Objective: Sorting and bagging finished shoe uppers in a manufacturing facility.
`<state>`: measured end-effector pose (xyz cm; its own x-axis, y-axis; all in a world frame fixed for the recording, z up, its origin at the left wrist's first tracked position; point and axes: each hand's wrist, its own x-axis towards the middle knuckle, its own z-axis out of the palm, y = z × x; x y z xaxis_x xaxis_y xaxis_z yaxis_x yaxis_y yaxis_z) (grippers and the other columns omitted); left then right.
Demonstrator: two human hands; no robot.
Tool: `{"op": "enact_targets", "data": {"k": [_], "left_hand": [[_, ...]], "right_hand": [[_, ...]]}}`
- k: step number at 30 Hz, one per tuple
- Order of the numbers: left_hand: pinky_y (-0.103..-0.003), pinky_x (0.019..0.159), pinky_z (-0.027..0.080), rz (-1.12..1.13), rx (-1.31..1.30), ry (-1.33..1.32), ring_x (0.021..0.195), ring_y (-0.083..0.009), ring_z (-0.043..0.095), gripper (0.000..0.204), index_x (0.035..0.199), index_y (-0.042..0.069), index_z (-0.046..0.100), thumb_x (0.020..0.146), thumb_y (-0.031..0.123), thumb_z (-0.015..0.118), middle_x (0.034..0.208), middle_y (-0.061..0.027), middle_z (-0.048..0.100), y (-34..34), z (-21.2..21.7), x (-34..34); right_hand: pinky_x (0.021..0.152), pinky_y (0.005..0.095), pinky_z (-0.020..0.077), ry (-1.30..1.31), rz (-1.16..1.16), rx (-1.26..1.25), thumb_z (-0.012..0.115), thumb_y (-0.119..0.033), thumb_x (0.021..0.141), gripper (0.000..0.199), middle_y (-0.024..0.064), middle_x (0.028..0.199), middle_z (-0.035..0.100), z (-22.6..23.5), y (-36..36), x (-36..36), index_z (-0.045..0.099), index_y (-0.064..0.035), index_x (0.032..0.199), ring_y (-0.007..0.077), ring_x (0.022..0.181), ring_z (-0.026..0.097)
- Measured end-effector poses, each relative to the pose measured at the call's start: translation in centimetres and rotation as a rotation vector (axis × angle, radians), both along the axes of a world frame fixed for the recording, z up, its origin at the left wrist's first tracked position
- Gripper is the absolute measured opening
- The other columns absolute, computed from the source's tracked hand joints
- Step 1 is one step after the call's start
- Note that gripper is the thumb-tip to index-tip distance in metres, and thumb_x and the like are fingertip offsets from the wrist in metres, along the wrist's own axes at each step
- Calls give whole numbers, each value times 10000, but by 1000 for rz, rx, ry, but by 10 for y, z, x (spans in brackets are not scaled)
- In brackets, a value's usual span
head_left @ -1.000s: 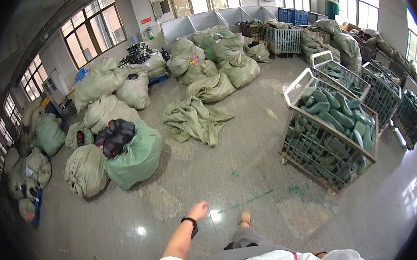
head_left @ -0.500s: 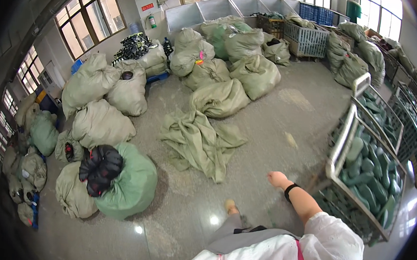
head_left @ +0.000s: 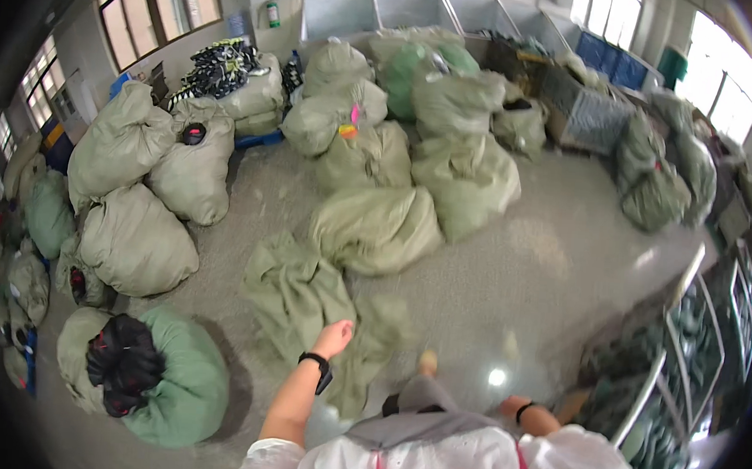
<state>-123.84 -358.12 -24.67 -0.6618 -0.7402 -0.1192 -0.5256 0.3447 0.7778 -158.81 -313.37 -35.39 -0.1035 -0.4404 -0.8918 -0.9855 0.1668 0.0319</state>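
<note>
My left hand [head_left: 332, 339] is in front of my body with its fingers curled closed; nothing shows in it. In the picture it overlaps a loose olive sack [head_left: 298, 286] spread limp and crumpled on the floor, but I see no grip on the cloth. My right hand [head_left: 512, 406] hangs low by my right side, near the metal cage carts; it is blurred and its fingers do not show clearly. Just beyond the loose sack lies a filled olive sack [head_left: 377, 226] on its side.
A green sack [head_left: 183, 378] with a black bundle [head_left: 124, 363] stands at the near left. More stuffed sacks [head_left: 136, 239] are on the left and at the back. At right, a cage cart [head_left: 644, 397] holds dark green foot-shaped pieces. A grey bin [head_left: 589, 119] stands farther back.
My left hand has come into view and swung forward over the loose sack. My right hand has drawn back toward my side. The sacks are nearer, and the view has shifted.
</note>
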Motion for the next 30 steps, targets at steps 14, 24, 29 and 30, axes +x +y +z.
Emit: {"op": "enact_targets", "data": {"k": [14,24,29,30], "left_hand": [[-410,855,434,227,548,-614,995,-329,561,331,1051,51,598,773,217,529,1030,-202,600,-23,-128,-20],[-473,867,407,111,393,-510,1139,-350,426,333,991,50,599,766,294,575,1094,-148,569,-288,-224,-171],[-496,1014,265,233,592,-463,1274,-323,268,549,1244,33,421,813,343,559,1368,-138,321,-367,-273,-257],[-478,1029,250,314,617,-441,1276,-332,264,612,1291,20,361,824,367,551,1379,-157,297,-374,-291,-262]], "right_hand": [[965,527,319,33,116,-278,564,-146,778,427,92,1333,380,70,-566,-178,521,-172,1202,305,1204,400],[929,490,333,75,636,-367,553,-221,781,286,100,1413,277,-86,-848,-224,645,-131,1036,336,1244,322],[989,506,289,51,803,-203,569,-249,781,220,113,1456,160,-150,-929,-200,680,-210,967,358,1295,235],[984,501,280,-26,835,-194,571,-252,780,211,103,1465,138,-167,-932,-195,689,-187,942,353,1308,199]]}}
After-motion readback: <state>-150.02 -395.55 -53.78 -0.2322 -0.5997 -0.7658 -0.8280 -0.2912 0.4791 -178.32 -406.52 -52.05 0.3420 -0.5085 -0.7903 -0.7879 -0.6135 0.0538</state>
